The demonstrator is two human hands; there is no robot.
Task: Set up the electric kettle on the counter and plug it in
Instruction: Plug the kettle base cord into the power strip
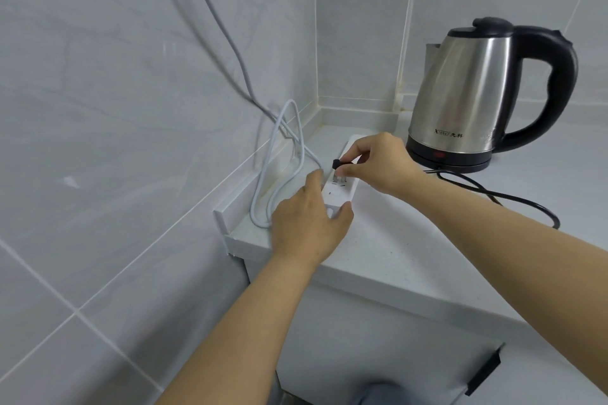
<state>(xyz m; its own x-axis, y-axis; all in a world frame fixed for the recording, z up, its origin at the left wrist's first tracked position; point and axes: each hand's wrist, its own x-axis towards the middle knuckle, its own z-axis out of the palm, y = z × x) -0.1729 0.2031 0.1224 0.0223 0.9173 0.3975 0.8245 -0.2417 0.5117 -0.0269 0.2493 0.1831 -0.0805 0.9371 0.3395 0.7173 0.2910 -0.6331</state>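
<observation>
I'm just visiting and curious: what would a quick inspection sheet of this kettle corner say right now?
Surface: pale counter, set into a tiled corner.
Job's things: steel kettle upright on its black base; white power strip flat on the counter.
Clutter: nothing seen.
Hands: left hand steadies the strip's near end; right hand pinches the black plug, prongs just above a socket.
Cables: black cord trails from the base; white cord loops beside the strip.
Surroundings: grey wall tiles; cabinet front below.
</observation>
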